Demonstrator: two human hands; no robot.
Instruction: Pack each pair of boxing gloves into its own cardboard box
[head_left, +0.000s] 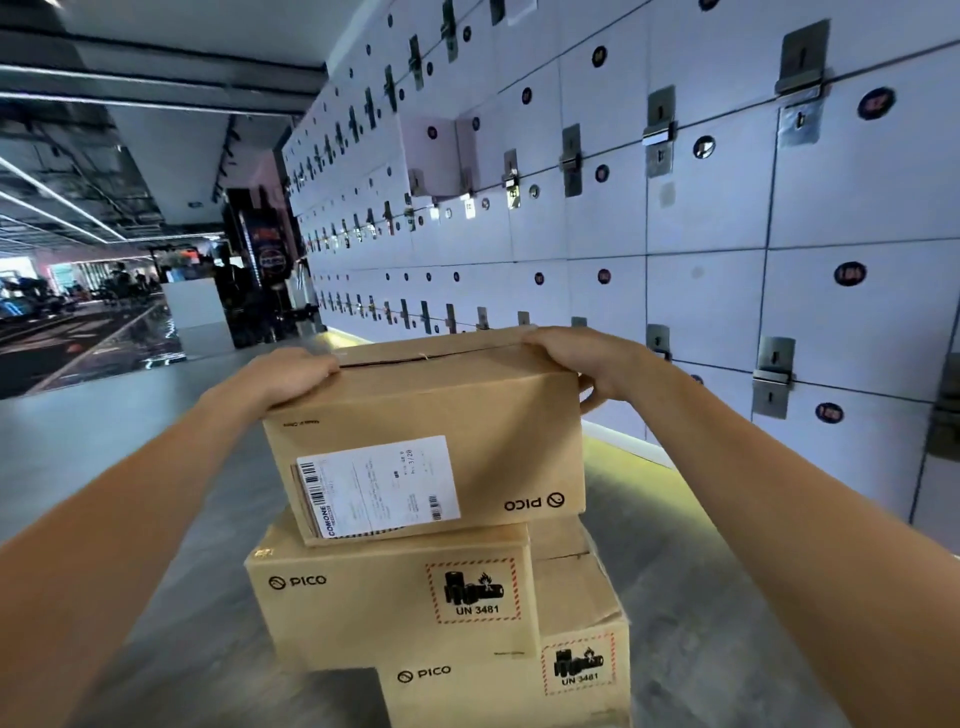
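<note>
Cool, fairly dim indoor light comes from thin ceiling strips (57, 182) and a yellowish glow strip (618, 441) at the foot of the lockers (706, 218), whose metal latches glint, while the top cardboard box (467, 405) reads sharp, the wide lens bows lines at the edges, and the far hall (78, 296) is dark and soft.

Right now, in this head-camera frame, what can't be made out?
Head view:
- Inside the top box: closed flaps hide it, and no gloves show anywhere.
- Bottom box: partly covered by the middle box and cut off by the lower frame edge.
- Shipping label: fine print too small to read.
- Locker number badges: blurred.
</note>
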